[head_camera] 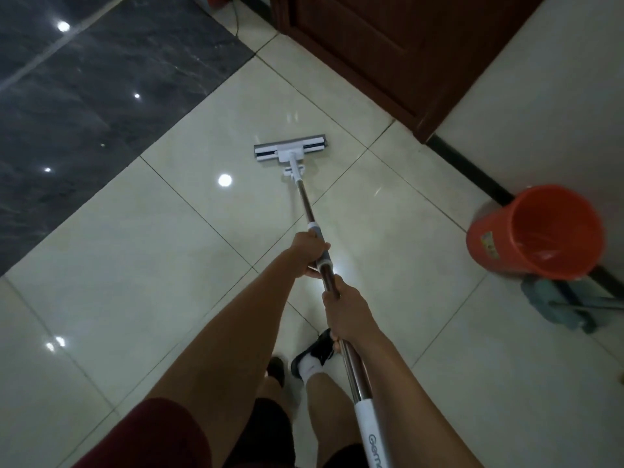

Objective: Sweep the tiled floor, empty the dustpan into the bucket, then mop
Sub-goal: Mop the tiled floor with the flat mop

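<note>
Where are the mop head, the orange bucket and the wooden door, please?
mop head [289, 148]: head view, centre of the flat white plate.
orange bucket [489, 241]: head view, outer wall.
wooden door [388, 45]: head view, brown panel.

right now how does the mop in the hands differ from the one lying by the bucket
The mop in the hands has a flat, straight white and grey head; the mop by the bucket has a soft teal cloth head, bunched up.

The first is gripped by the left hand and right hand, head flat on the pale tiles; the second lies untouched beside the orange bucket.

Both have shiny metal handles.
</note>
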The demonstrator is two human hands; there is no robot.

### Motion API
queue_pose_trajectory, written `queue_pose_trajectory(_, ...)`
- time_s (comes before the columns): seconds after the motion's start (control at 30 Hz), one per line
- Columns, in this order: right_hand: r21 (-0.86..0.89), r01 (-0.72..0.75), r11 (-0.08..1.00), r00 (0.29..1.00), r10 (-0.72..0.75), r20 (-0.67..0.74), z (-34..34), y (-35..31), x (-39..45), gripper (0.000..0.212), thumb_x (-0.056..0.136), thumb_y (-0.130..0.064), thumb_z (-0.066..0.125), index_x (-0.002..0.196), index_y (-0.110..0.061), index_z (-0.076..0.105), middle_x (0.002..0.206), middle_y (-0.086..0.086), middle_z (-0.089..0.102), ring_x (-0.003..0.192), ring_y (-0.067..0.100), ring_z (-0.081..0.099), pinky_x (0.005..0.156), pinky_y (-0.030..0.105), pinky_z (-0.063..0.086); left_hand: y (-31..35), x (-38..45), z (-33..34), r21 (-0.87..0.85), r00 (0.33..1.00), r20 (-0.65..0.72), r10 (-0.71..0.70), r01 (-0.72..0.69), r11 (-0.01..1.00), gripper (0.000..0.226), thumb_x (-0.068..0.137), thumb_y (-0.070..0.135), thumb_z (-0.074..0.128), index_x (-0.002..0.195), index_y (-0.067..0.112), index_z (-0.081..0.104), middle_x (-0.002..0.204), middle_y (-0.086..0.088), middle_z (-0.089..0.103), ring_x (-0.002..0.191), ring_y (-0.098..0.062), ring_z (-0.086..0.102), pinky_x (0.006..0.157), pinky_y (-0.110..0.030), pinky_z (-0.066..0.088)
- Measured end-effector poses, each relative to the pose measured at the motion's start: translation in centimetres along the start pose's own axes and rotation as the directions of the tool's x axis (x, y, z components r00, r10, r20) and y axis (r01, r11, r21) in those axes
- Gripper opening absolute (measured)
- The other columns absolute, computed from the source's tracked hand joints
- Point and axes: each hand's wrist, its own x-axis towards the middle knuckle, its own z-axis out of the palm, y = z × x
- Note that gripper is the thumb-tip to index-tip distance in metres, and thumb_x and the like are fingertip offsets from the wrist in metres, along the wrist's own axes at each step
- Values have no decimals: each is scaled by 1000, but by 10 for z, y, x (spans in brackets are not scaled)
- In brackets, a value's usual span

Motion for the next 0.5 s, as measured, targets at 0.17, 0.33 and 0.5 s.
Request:
queue_pose_trajectory(0.17,-34,-14,999,1000,13,-28,43,37,-51,32,101,-24,41,129,-13,49,77,-4,50,61,13,48,59,25,44,-63,-33,4,52,999,44,10,-12,999,23,98,7,62,119,0,57,94,-17,63,73,-30,68,65,-52,63)
queue_pose_trajectory(0.33,73,-55,996,998,57,-34,88,72,-117,31,101,-23,42,131,-21,49,75,-6,50,59,9,48,61,30,48,-136,-71,4,47,997,76,11,-15,999,25,96,9,66,117,-2,58,94,-18,66,72,-31,70,80,-60,60)
queue_pose_trajectory(0.5,130,-113,985,991,122,-62,124,117,-170,28,100,-28,43,128,-29,50,76,-5,51,63,13,50,68,35,52,-198,-113,16,88,993,107,44,-54,995,26,98,10,65,119,1,52,113,-25,62,79,-32,69,73,-56,62)
